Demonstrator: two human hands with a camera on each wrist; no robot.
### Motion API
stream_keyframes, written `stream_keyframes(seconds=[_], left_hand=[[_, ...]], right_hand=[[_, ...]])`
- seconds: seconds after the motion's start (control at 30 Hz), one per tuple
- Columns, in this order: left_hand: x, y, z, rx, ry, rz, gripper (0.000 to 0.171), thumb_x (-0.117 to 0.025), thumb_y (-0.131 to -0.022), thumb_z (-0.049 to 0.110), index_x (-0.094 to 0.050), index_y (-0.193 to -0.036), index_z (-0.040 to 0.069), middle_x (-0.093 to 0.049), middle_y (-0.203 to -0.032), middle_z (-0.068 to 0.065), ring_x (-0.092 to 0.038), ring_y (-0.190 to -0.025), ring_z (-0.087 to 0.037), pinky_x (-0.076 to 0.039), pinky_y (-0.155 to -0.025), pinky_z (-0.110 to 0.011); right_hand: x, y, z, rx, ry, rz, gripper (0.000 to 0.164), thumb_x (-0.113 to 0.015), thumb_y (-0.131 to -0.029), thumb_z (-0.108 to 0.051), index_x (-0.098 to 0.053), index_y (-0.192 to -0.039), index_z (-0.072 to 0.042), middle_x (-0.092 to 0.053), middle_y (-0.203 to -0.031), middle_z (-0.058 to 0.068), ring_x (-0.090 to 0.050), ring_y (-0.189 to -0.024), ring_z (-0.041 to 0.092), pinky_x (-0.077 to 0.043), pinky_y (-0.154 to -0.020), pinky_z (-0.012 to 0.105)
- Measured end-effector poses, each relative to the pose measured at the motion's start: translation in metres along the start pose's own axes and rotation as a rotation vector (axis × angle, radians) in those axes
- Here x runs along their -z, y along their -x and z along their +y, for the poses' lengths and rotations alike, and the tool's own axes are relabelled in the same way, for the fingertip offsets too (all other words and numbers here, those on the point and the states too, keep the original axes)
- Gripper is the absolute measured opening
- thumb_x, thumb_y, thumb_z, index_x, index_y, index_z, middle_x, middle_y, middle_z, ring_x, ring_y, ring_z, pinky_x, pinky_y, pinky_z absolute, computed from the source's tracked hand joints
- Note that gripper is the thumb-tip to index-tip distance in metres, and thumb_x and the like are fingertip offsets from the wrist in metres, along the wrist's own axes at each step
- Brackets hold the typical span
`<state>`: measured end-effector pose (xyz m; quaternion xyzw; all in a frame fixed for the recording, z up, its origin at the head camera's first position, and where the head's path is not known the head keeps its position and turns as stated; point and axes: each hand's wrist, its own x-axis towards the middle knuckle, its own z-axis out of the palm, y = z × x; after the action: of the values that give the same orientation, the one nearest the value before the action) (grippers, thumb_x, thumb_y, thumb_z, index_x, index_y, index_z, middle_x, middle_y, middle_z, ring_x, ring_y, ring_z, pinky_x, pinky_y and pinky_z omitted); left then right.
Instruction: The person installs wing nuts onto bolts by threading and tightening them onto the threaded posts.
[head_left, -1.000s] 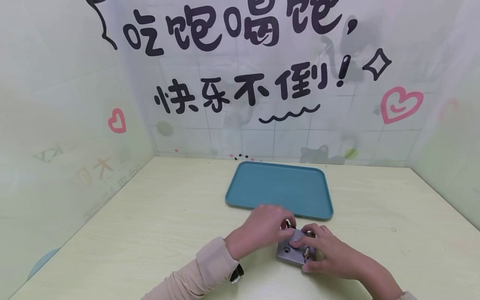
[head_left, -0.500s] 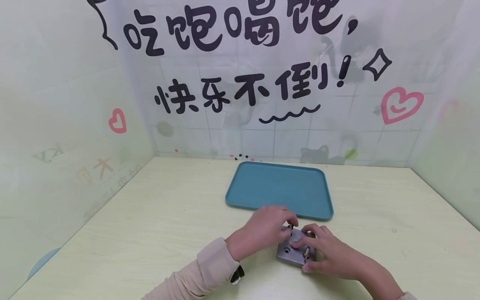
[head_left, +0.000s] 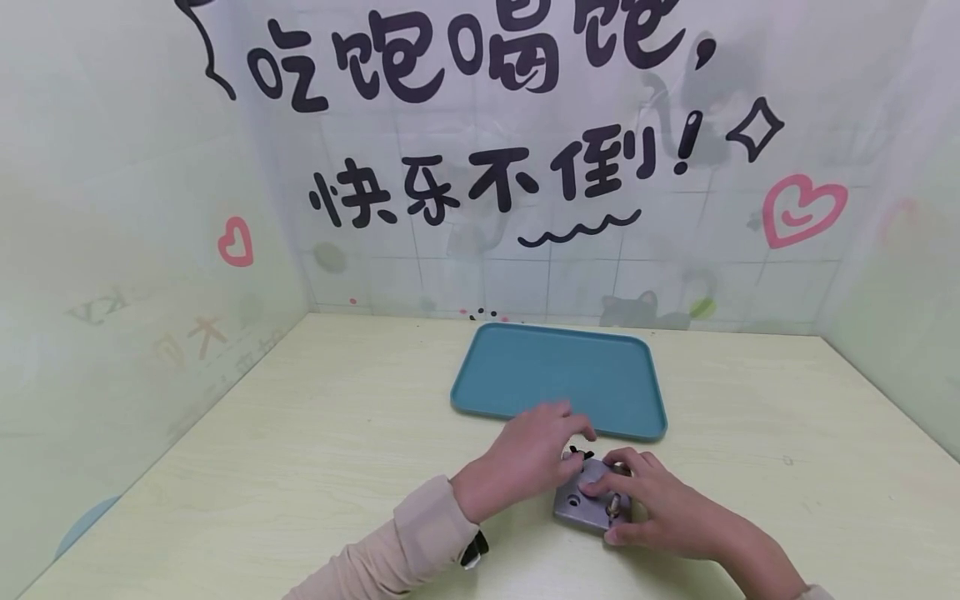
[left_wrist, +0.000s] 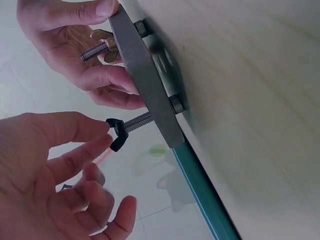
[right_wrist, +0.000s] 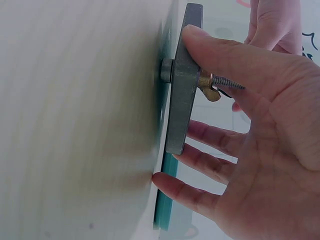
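Black lettering (head_left: 504,185) on the backdrop (head_left: 450,283) reads 吃饱喝饱,快乐不倒! on my remote feed. The grey metal plate (left_wrist: 145,80) sits on the table (head_left: 315,433) near the blue tray (head_left: 558,371), its bolts bearing a black wing nut (left_wrist: 119,132) and a brass wing nut (left_wrist: 111,47). I see the right hand (head_left: 660,510) gripping the plate; the left hand (head_left: 525,450) is at the black nut, pinching or not, I can't tell.

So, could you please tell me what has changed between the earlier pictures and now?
The left hand has loosened: its index finger has lifted away from the black wing nut, toward the blue tray, so more of the nut shows. Whether the nut has turned is hard to tell. Unchanged: the right hand holding the metal block, and the tray behind.
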<state>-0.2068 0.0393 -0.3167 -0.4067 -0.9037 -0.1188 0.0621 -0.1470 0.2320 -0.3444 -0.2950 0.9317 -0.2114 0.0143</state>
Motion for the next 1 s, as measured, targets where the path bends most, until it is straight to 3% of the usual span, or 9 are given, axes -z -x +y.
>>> stream_keyframes(seconds=[0.2,0.53,0.67,0.83,1.0], left_hand=[[-0.0001,-0.0017,0.0004,0.002,-0.018,-0.031,0.013,-0.063,-0.083,0.027,-0.067,-0.094,0.023,-0.057,-0.068,0.013,-0.046,-0.059,0.002,-0.035,-0.056,-0.017],[0.0003,0.0006,0.0009,-0.012,-0.068,-0.017,0.019,-0.063,-0.083,0.034,-0.066,-0.099,0.025,-0.060,-0.090,0.009,-0.049,-0.067,-0.003,-0.039,-0.061,-0.021],[-0.0014,-0.0005,0.0005,-0.026,-0.038,-0.010,0.024,-0.062,-0.083,0.023,-0.063,-0.107,0.023,-0.063,-0.096,0.010,-0.055,-0.077,-0.003,-0.045,-0.070,-0.024],[-0.0033,-0.0020,0.0001,-0.053,0.017,0.007,0.035,-0.056,-0.079,0.003,-0.062,-0.109,0.020,-0.066,-0.094,0.010,-0.059,-0.083,-0.002,-0.047,-0.072,-0.021],[-0.0039,-0.0008,-0.0006,-0.061,0.018,0.013,0.035,-0.057,-0.079,0.002,-0.062,-0.108,0.021,-0.065,-0.098,0.009,-0.059,-0.083,-0.004,-0.046,-0.069,-0.019]], right_hand=[[0.0000,-0.0005,0.0000,-0.015,-0.010,-0.011,0.042,-0.064,-0.076,-0.049,-0.059,-0.113,-0.031,-0.044,-0.121,0.006,-0.039,-0.105,0.026,-0.042,-0.077,0.037],[0.0006,-0.0003,-0.0008,-0.016,-0.009,-0.019,0.042,-0.064,-0.076,-0.049,-0.059,-0.114,-0.030,-0.043,-0.121,0.006,-0.038,-0.106,0.026,-0.042,-0.078,0.038],[-0.0002,-0.0004,0.0004,0.001,0.003,-0.005,0.042,-0.064,-0.076,-0.049,-0.059,-0.113,-0.030,-0.044,-0.121,0.007,-0.039,-0.106,0.027,-0.042,-0.078,0.038],[-0.0002,-0.0002,0.0007,0.004,0.011,0.004,0.043,-0.064,-0.076,-0.048,-0.059,-0.114,-0.030,-0.045,-0.121,0.007,-0.040,-0.105,0.026,-0.042,-0.078,0.037],[-0.0005,0.0002,0.0005,0.010,0.019,0.010,0.042,-0.064,-0.076,-0.048,-0.059,-0.114,-0.030,-0.045,-0.121,0.008,-0.040,-0.105,0.026,-0.042,-0.078,0.038]])
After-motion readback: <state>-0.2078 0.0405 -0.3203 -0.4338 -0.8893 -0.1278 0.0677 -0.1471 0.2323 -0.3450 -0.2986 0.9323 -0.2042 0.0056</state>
